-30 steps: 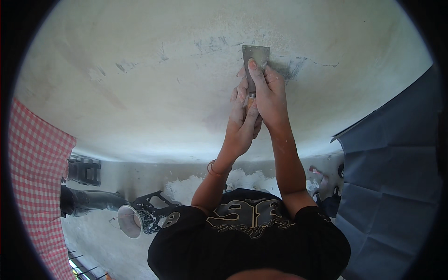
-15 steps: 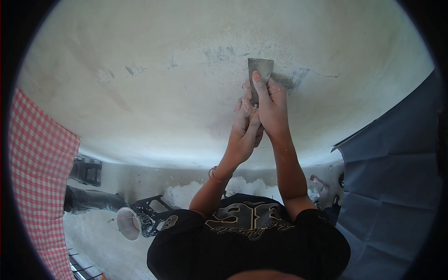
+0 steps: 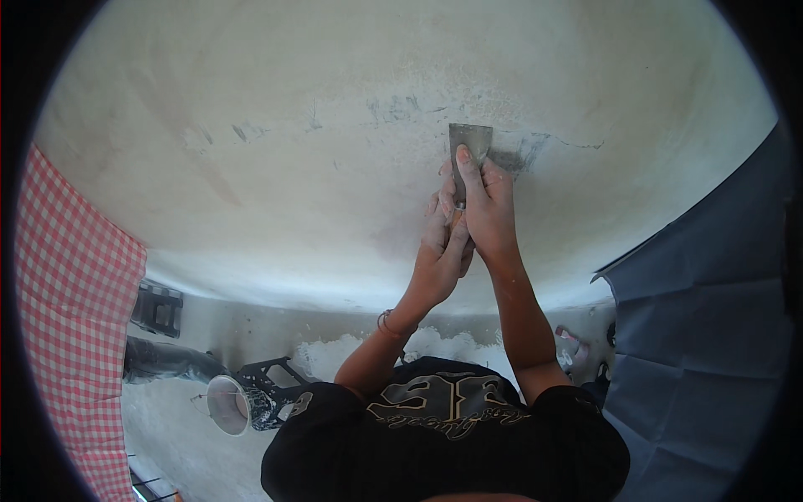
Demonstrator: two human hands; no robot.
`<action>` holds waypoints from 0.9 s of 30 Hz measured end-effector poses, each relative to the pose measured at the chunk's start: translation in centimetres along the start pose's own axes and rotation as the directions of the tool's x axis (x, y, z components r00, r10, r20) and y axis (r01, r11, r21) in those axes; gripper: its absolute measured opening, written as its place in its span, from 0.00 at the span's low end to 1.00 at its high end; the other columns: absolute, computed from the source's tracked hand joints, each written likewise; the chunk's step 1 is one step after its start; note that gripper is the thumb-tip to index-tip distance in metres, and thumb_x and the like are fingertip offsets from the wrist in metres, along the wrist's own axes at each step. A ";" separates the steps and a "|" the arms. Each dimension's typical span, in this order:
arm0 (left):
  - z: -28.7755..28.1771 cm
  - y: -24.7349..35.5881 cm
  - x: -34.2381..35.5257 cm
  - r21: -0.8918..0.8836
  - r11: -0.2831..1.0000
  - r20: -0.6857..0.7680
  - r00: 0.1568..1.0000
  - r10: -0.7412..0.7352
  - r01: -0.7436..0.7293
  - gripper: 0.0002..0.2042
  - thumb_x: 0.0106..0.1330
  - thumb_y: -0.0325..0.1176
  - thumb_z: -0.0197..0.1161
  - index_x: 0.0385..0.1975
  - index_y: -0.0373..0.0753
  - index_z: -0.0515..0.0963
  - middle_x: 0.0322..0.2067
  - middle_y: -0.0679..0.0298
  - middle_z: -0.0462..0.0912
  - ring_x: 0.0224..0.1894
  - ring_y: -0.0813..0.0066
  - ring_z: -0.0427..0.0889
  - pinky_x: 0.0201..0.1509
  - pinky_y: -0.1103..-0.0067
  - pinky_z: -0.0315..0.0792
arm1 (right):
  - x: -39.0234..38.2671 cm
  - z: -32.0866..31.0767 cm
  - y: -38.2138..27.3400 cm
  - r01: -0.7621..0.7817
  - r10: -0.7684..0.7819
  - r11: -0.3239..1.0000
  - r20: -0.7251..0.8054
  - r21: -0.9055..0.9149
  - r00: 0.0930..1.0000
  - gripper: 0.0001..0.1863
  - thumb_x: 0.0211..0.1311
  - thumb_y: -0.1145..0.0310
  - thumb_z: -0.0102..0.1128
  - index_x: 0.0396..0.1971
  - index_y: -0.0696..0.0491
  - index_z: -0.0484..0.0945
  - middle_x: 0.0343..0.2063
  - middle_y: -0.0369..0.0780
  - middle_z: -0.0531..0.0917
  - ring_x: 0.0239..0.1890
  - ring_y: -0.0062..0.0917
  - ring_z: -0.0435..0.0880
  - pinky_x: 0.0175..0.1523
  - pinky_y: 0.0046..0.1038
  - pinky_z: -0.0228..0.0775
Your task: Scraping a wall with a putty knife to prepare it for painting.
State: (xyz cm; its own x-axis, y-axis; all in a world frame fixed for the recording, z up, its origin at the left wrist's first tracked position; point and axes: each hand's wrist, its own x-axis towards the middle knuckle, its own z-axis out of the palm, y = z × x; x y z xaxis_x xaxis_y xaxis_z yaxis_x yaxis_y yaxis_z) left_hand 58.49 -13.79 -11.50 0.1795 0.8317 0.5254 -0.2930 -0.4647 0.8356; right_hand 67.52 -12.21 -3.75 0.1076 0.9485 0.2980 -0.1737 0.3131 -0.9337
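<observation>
A putty knife with a flat metal blade and a wooden handle is held up against the pale plastered wall. My right hand grips it near the blade, with the thumb pressed along the metal. Lower down, my left hand closes round the handle, most of which the fingers hide. Whitish dust coats the fingers of both hands. Beside the blade are a dark smeared patch and a thin crack running right. More grey scuff marks lie to the left.
A bucket stands at lower left by a dark plastic stool. Another dark stool is farther left. Red checked cloth hangs at the left, a grey-blue sheet at the right. White spatter covers the floor below the wall.
The putty knife and both hands have moved slightly down the wall, with the same grip. The whole view has also shifted a little.
</observation>
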 end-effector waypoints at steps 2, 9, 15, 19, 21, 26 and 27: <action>0.4 -0.1 -0.1 0.113 0.985 0.024 0.991 0.130 -0.132 0.23 0.84 0.30 0.47 0.74 0.30 0.58 0.53 0.67 0.67 0.28 0.91 0.68 0.24 0.88 0.64 | 0.0 -0.6 -0.2 0.012 -0.012 1.000 0.003 -0.015 1.000 0.23 0.84 0.54 0.50 0.36 0.59 0.77 0.18 0.35 0.75 0.20 0.20 0.79 0.31 0.28 0.77; 0.1 3.1 -0.9 -0.145 0.939 0.046 0.950 -0.310 0.313 0.27 0.85 0.35 0.48 0.76 0.29 0.55 0.62 0.60 0.68 0.46 0.82 0.71 0.45 0.84 0.67 | -0.6 0.2 -0.9 -0.006 0.005 1.000 -0.036 -0.023 0.999 0.22 0.84 0.54 0.50 0.35 0.59 0.75 0.17 0.35 0.73 0.19 0.20 0.74 0.33 0.34 0.80; 1.4 3.4 -0.4 -0.133 0.982 0.012 0.991 -0.132 0.133 0.19 0.84 0.30 0.49 0.69 0.30 0.64 0.55 0.65 0.68 0.31 0.90 0.70 0.26 0.88 0.65 | -0.3 -0.5 -1.2 0.040 -0.042 0.998 -0.037 -0.040 0.998 0.24 0.84 0.53 0.50 0.36 0.59 0.80 0.19 0.35 0.78 0.20 0.19 0.81 0.30 0.24 0.76; 0.8 -0.5 -0.7 0.261 0.946 -0.024 0.978 0.207 -0.194 0.16 0.84 0.31 0.49 0.66 0.30 0.66 0.51 0.67 0.68 0.28 0.89 0.69 0.26 0.87 0.65 | -0.7 -1.0 0.0 0.049 -0.050 0.998 -0.021 -0.045 0.999 0.24 0.84 0.53 0.50 0.36 0.59 0.80 0.19 0.35 0.78 0.20 0.19 0.81 0.28 0.23 0.75; 1.4 1.9 -0.3 0.033 0.999 -0.002 1.000 0.001 -0.001 0.17 0.84 0.30 0.49 0.67 0.30 0.66 0.52 0.66 0.68 0.28 0.89 0.69 0.26 0.87 0.65 | -0.8 -1.0 -0.6 -0.003 0.001 1.000 -0.073 -0.027 0.997 0.24 0.84 0.53 0.49 0.36 0.59 0.80 0.18 0.35 0.78 0.20 0.19 0.81 0.28 0.23 0.75; 0.7 3.7 -0.4 -0.012 0.993 0.069 0.991 -0.115 0.116 0.21 0.84 0.29 0.48 0.73 0.29 0.61 0.59 0.64 0.66 0.28 0.89 0.69 0.27 0.87 0.65 | -1.1 -0.5 -1.1 0.024 -0.025 1.000 -0.060 -0.015 0.998 0.21 0.84 0.55 0.51 0.35 0.58 0.76 0.18 0.34 0.74 0.19 0.19 0.73 0.33 0.32 0.79; 0.8 3.5 -0.6 -0.110 0.973 0.084 0.978 -0.193 0.202 0.22 0.84 0.29 0.48 0.73 0.29 0.61 0.60 0.65 0.66 0.28 0.90 0.69 0.26 0.87 0.65 | -1.1 -0.6 -1.2 0.012 -0.012 1.000 -0.052 -0.005 0.999 0.21 0.84 0.55 0.51 0.35 0.58 0.76 0.18 0.34 0.74 0.19 0.19 0.73 0.33 0.32 0.79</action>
State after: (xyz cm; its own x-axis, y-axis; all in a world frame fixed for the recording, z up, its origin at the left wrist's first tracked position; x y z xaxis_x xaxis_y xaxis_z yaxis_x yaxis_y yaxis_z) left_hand 58.10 -16.12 -8.75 0.3109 0.8772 0.3658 -0.3521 -0.2512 0.9016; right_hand 68.22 -13.67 -3.13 0.1609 0.9407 0.2987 -0.1674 0.3243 -0.9310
